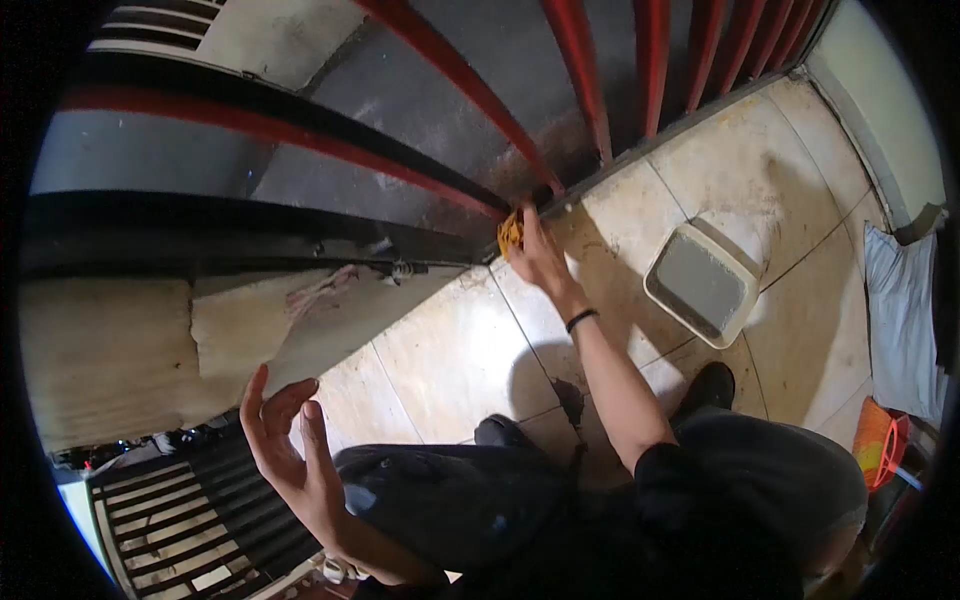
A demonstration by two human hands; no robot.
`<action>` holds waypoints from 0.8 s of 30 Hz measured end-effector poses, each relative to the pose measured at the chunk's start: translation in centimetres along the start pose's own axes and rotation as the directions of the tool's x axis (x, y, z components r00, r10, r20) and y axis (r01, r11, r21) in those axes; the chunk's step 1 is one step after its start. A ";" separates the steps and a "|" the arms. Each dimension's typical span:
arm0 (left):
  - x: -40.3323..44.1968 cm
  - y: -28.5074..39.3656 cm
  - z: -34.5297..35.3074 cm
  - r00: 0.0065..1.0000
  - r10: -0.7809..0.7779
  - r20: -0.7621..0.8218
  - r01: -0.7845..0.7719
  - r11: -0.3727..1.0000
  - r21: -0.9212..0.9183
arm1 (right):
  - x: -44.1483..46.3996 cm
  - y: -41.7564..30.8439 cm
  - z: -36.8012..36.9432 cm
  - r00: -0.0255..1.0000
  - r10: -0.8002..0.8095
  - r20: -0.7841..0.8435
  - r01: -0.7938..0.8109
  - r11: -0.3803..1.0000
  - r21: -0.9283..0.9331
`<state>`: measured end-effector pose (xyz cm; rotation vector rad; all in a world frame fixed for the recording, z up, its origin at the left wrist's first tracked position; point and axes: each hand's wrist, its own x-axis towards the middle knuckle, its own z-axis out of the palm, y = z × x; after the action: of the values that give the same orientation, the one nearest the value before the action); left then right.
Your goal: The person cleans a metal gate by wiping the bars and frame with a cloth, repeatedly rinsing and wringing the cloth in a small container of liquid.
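Left hand (290, 450) up close, fingers parted and curled, holding nothing! Beyond, smooth tiles (430, 370), brown-smudged, so the work looks unfinished; which patches are done, there's no telling. A boxy, pale tub (739, 337) holds murky grey liquid. Farther, the right hand (541, 262) pinches a crumpled orange cloth (509, 236) at the straight red bars' (576, 80) foot.

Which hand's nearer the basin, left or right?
Right. The right hand is left of the basin, at the foot of the red bars with a yellow cloth. The left hand is raised, farther left.
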<state>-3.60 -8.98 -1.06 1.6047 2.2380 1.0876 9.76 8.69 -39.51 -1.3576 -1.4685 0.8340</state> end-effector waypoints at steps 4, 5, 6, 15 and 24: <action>-0.4 -0.4 -0.4 1.000 0.007 -0.013 -0.008 0.997 -0.071 | -1.2 -0.4 -2.4 0.996 0.065 0.068 -0.080 0.968 0.239; -0.3 -0.6 -0.6 1.000 0.006 -0.029 -0.008 0.997 -0.082 | -2.6 -0.6 -2.4 1.000 0.025 0.017 -0.028 0.975 0.219; -0.2 -0.8 -0.9 0.999 0.006 -0.034 -0.009 0.997 -0.071 | -4.2 -0.7 -1.5 0.997 0.077 -0.023 -0.071 0.980 0.183; -1.6 -2.4 -4.0 0.995 -0.023 -0.094 0.022 1.000 -0.015 | -2.2 -10.2 1.1 0.937 -0.347 0.042 0.304 0.750 -0.588; -1.3 -3.5 -5.3 0.983 -0.097 -0.156 0.097 0.995 -0.009 | -0.9 -7.3 3.6 0.935 0.225 0.274 0.001 0.771 -0.637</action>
<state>-8.47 -13.00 0.14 1.4381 2.3853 1.2274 3.81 7.03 -34.08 -1.8824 -2.0763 0.6922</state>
